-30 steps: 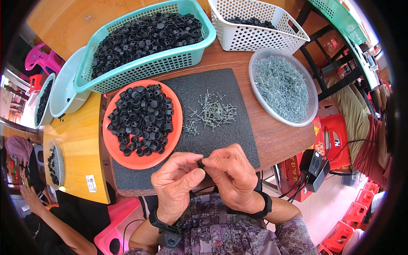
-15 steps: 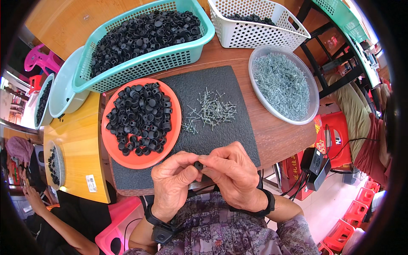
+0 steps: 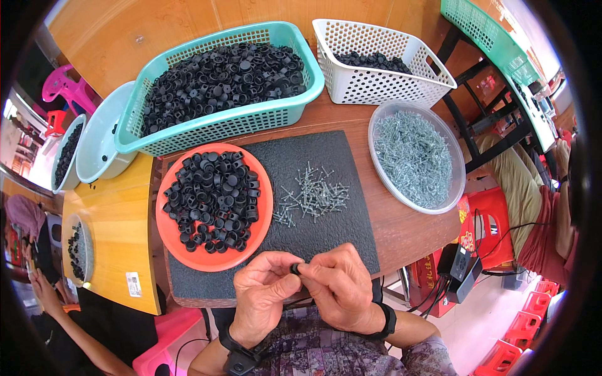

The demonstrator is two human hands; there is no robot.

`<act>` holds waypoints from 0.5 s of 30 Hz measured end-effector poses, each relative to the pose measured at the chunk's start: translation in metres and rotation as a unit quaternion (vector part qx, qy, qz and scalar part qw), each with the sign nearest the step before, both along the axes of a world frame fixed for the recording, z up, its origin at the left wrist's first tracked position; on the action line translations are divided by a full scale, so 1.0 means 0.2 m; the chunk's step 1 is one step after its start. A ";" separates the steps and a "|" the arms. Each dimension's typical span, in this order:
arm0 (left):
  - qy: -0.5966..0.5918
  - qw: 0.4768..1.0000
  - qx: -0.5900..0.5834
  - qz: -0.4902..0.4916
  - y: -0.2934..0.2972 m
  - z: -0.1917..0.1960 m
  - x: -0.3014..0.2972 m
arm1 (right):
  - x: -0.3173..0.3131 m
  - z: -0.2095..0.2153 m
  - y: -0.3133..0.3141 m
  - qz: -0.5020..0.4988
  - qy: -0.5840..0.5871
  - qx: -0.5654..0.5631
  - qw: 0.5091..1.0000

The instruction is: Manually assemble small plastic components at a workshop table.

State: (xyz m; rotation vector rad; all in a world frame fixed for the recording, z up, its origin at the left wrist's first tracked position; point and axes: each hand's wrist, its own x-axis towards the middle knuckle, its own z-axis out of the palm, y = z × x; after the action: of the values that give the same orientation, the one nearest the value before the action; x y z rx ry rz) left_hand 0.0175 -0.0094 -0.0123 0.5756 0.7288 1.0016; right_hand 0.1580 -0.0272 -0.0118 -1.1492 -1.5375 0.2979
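Your left hand (image 3: 263,294) and right hand (image 3: 342,288) pinched one small black cap (image 3: 294,268) together above the dark mat (image 3: 338,156), near the loose screws (image 3: 311,194), convenient for reaching.
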 end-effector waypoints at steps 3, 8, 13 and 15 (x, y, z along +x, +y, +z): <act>0.070 0.996 0.046 0.025 0.00 0.00 0.00 | 0.03 0.02 -0.01 0.030 -0.033 -0.010 0.999; 0.132 0.985 0.108 0.033 0.00 -0.02 -0.02 | 0.14 0.03 0.06 0.043 -0.077 -0.058 0.994; 0.136 0.983 0.122 0.032 0.00 -0.02 -0.03 | 0.17 0.05 0.23 0.041 -0.108 -0.088 0.989; 0.133 0.984 0.116 0.029 0.00 -0.02 -0.04 | 0.15 0.03 0.27 0.044 -0.173 -0.088 0.980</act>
State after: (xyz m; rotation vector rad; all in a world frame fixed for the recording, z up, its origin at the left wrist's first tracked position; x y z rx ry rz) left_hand 0.0094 -0.0093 -0.0170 0.9071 0.8740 1.0836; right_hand 0.1873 0.0277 -0.0063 -1.3257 -1.9008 0.3097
